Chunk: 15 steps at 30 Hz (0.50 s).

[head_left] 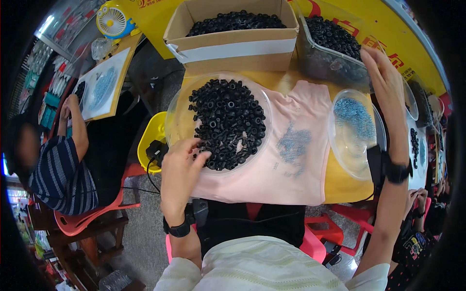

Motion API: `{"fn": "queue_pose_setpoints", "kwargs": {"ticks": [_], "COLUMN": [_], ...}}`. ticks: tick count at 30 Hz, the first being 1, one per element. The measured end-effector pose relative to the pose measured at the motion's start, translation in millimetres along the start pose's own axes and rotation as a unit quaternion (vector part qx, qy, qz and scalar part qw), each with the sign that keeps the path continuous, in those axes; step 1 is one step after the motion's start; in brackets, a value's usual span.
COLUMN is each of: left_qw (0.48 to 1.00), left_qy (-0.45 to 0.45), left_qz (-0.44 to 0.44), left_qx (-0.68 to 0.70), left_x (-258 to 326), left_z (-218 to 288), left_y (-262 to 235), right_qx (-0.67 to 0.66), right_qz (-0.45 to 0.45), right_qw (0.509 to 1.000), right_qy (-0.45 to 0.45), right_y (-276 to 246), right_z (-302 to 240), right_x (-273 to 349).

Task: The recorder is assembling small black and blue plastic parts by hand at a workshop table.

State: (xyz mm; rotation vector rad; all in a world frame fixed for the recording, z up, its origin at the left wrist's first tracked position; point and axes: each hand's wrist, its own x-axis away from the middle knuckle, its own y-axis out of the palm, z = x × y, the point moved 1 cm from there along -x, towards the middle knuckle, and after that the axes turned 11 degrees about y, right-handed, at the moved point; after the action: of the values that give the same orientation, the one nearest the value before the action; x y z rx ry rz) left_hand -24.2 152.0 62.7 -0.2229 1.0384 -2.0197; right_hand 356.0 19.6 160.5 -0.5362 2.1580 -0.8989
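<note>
A pink cloth [242, 189], shaped like a garment, covers part of the yellow table in front of me. On it rests a wide, clear round tray [266, 114] with a heap of small black ring-shaped parts [223, 114]. My left hand [182, 167] reaches over the tray's near left rim. Its thumb and forefinger are apart beside the black parts, and I see nothing held. At the far right, my right hand [384, 75] is beside a clear plastic bin [330, 60] of similar black parts. Its fingers are loosely bent with no object visible in them.
A cardboard box [238, 51] of black parts stands at the back. Right of the cloth lies a clear round dish [357, 167] with small bluish pieces. A yellow bucket [148, 140] stands left of the table. Another person [63, 169] sits at a left-hand table.
</note>
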Motion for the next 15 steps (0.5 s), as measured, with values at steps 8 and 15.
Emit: {"fn": "queue_pose_setpoints", "kwargs": {"ticks": [8,15], "left_qw": [0.994,0.992], "left_qy": [0.068,0.065], "left_qz": [-0.073,-0.087], "left_qx": [-0.048,0.059], "left_x": [2.5,-4.0], "left_z": [8.6,18.6], "left_y": [-1.2,19.4], "right_qx": [-0.021,-0.096], "right_qz": [-0.176,-0.231], "right_qw": [0.982,0.96], "right_qy": [0.062,0.127], "right_y": [-19.0,-3.1], "right_z": [-44.6,-34.7], "right_x": [128.0,186.5]}}
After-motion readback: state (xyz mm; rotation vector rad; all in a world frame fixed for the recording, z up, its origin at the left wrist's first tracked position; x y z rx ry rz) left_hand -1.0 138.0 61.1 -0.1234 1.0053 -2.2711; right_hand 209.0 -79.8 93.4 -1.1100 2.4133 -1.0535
